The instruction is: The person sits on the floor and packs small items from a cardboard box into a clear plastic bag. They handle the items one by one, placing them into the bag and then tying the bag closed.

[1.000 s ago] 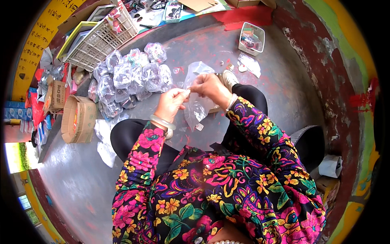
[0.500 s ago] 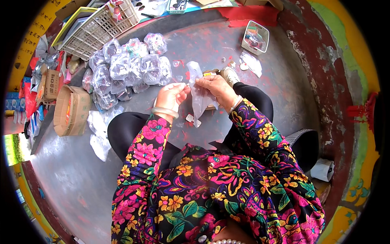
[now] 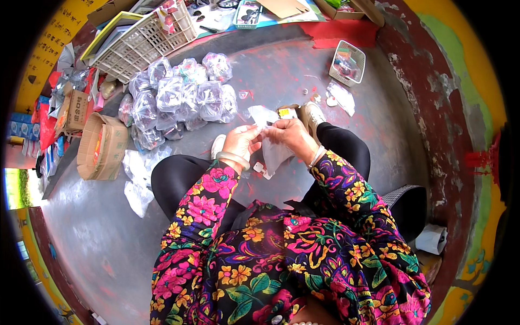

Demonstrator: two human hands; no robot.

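Between my two hands hangs a thin, translucent plastic bag (image 3: pixel 277 158), its upper part pinched near the middle and its lower part drooping toward the floor. My left hand (image 3: pixel 242 142) is closed, thumb and fingers pressed together at the bag's left edge. Opposite it, my right hand (image 3: pixel 295 135) grips the gathered plastic with bent fingers. The fingertips of both hands nearly meet. Behind my right hand, a small box with a yellow label (image 3: pixel 287 113) partly shows beside my shoe. A small white card-like piece (image 3: pixel 262 169) lies on the floor below the bag.
A heap of filled clear bags (image 3: pixel 187 97) sits ahead on the left, before a white slatted crate (image 3: pixel 146 40). An open cardboard box (image 3: pixel 103 147) and loose plastic bags (image 3: pixel 140 179) lie left. A small white basket (image 3: pixel 347 63) stands far right, near crumpled plastic (image 3: pixel 342 97).
My hands have come closer together on the bag, and my left hand now pinches its edge. The whole scene has shifted slightly right and down in view.
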